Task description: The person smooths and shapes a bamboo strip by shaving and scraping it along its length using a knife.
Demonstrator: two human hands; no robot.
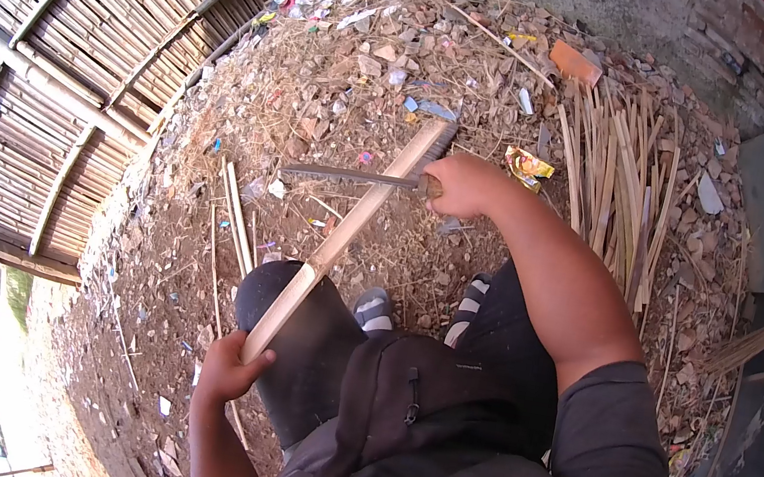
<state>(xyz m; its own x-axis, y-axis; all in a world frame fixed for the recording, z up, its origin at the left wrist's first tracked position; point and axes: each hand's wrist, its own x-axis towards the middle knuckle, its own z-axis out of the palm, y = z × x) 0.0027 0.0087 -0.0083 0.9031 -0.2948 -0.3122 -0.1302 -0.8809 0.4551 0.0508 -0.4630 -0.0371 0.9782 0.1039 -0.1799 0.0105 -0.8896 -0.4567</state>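
One long split bamboo strip (357, 219) is held slantwise in front of the body, its near end over the left knee (299, 311) and its far end above the littered ground (320, 127). That near end is gripped by the left hand (231, 367), whose fingers are curled around it, with the thumb laid along the edge. A knife (327, 172) is grasped by its handle in the right hand (464, 187), which is closed in a fist; the strip is crossed by the blade near its far part, though whether the two touch cannot be told. Two striped sandals (375, 310) are seen below. A heap of split strips (620, 177) is spread to the right, near a yellow wrapper (528, 165) and an orange slab (575, 64). The left is bounded by a bamboo wall (67, 65), the far side by a brick wall (697, 49).
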